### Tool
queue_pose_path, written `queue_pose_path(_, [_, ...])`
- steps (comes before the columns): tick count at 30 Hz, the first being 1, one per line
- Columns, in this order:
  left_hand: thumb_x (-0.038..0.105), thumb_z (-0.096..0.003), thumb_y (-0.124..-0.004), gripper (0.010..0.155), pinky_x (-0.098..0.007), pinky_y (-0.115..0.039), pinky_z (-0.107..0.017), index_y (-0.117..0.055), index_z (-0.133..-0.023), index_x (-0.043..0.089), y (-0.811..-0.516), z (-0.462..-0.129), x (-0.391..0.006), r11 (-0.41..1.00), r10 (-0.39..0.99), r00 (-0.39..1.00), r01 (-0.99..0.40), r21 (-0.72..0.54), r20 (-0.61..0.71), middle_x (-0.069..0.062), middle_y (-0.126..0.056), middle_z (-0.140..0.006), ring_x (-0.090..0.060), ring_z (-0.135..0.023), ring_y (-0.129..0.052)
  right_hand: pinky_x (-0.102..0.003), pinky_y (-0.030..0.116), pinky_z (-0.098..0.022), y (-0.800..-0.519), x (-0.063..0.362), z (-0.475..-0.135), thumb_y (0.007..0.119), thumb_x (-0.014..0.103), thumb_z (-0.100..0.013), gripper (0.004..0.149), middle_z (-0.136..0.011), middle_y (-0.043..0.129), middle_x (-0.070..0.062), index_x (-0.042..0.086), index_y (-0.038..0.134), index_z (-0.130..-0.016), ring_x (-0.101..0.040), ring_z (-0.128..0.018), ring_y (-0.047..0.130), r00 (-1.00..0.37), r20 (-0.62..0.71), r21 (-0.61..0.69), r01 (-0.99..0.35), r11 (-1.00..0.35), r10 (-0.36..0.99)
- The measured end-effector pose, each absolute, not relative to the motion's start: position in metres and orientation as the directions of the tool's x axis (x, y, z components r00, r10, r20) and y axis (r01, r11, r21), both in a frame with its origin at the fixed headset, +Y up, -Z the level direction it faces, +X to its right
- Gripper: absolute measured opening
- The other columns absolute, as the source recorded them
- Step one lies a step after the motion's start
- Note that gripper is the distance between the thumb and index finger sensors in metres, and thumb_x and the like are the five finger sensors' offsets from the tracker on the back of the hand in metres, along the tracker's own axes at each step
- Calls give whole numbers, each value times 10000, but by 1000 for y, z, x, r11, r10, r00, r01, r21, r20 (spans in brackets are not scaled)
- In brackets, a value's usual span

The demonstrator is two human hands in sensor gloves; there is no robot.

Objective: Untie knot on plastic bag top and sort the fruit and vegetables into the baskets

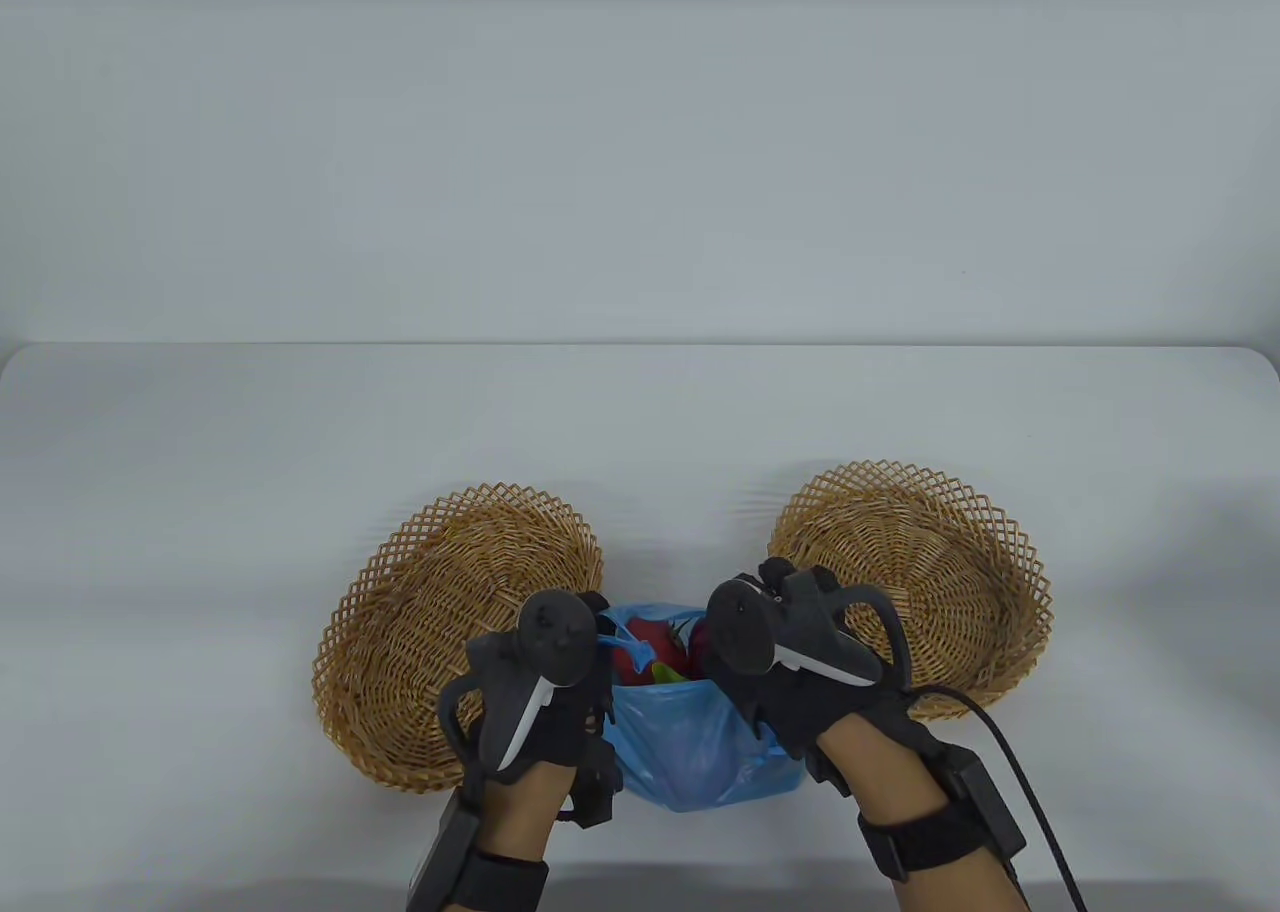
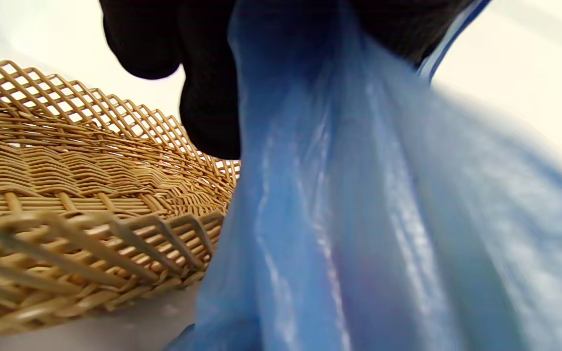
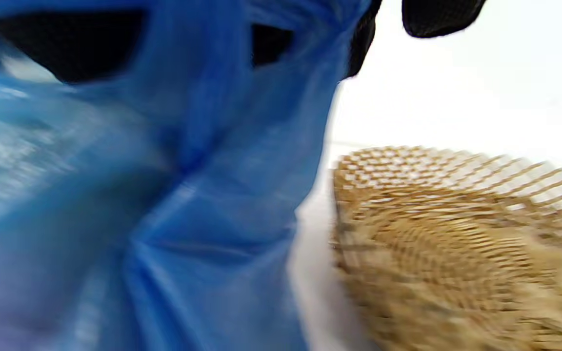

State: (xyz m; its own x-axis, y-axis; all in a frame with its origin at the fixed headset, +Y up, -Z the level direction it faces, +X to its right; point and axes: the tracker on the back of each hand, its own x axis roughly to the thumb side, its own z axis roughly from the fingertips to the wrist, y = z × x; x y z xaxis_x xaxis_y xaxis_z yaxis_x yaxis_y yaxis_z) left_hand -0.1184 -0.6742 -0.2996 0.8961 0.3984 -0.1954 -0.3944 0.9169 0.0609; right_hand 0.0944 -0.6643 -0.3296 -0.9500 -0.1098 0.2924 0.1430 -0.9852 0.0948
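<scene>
A blue plastic bag (image 1: 690, 752) stands between two wicker baskets near the table's front edge. Its mouth gapes, showing red produce (image 1: 640, 652) and something yellow-green inside. My left hand (image 1: 590, 652) grips the bag's left rim; in the left wrist view its gloved fingers (image 2: 208, 97) hold the blue film (image 2: 359, 219). My right hand (image 1: 725, 662) grips the right rim, and the right wrist view shows blue plastic (image 3: 188, 195) bunched under its fingers (image 3: 437, 14). The fingertips are hidden under the trackers in the table view.
The left basket (image 1: 440, 632) tilts beside the bag, also seen in the left wrist view as woven wicker (image 2: 66, 195). The right basket (image 1: 930, 572) lies just right of my right hand, blurred in the right wrist view (image 3: 456, 243). A black cable (image 1: 1010, 752) trails from the right wrist.
</scene>
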Motion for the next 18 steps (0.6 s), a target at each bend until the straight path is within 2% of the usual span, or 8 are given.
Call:
queue_pose_path(4, [478,-500,-699,442,-467,-658,-765,-761,-919,352,-674,-299,-122,908,419,886,-413,70,-200,93,-982,-704,-153,-615,-990,-728,421,-695,-664,103,-335,667,515,-481,553,-908,922,-86,108,999,-653,-394,-948,722,-971,175,23,173,-985,-166])
queue_pose_path(7, [476,-498,-702,442,-468,-660,-763,-763,-918,352,-673,-298,-122,911,412,889,-404,83,-198,91,-985,-705,-154,-617,-992,-705,487,-689,-662,106,-336,717,508,-476,522,-807,993,-65,103,1011,-622,-347,-847,840,-973,118,5,198,-980,-196])
queue_pose_path(9, [475,-498,-705,443,-469,-660,-762,-765,-919,349,-672,-297,-123,910,414,888,-404,91,-200,91,-986,-707,-156,-618,-994,-703,491,-694,-660,107,-336,827,488,-445,466,-846,967,-67,119,985,-684,-348,-858,832,-970,103,9,221,-975,-219])
queue_pose_path(10, [474,-498,-706,444,-470,-660,-762,-765,-919,348,-672,-297,-124,911,413,887,-403,91,-204,79,-987,-709,-158,-622,-994,-706,478,-701,-660,107,-336,876,480,-422,488,-904,921,-76,134,939,-761,-353,-892,799,-964,115,25,242,-970,-238])
queue_pose_path(14, [472,-495,-714,445,-477,-658,-758,-772,-918,345,-674,-298,-130,904,428,876,-420,81,-221,76,-992,-716,-170,-628,-998,-723,424,-718,-660,108,-335,961,482,-360,767,-1099,707,-123,153,703,-1002,-392,-999,651,-947,159,130,302,-944,-281])
queue_pose_path(18, [477,-486,-725,476,-488,-649,-761,-740,-945,352,-674,-299,-136,870,490,848,-490,51,-203,86,-979,-771,-179,-679,-992,-735,387,-717,-665,108,-335,968,527,-336,940,-1159,604,-145,147,538,-1080,-421,-1033,571,-943,218,196,294,-935,-251])
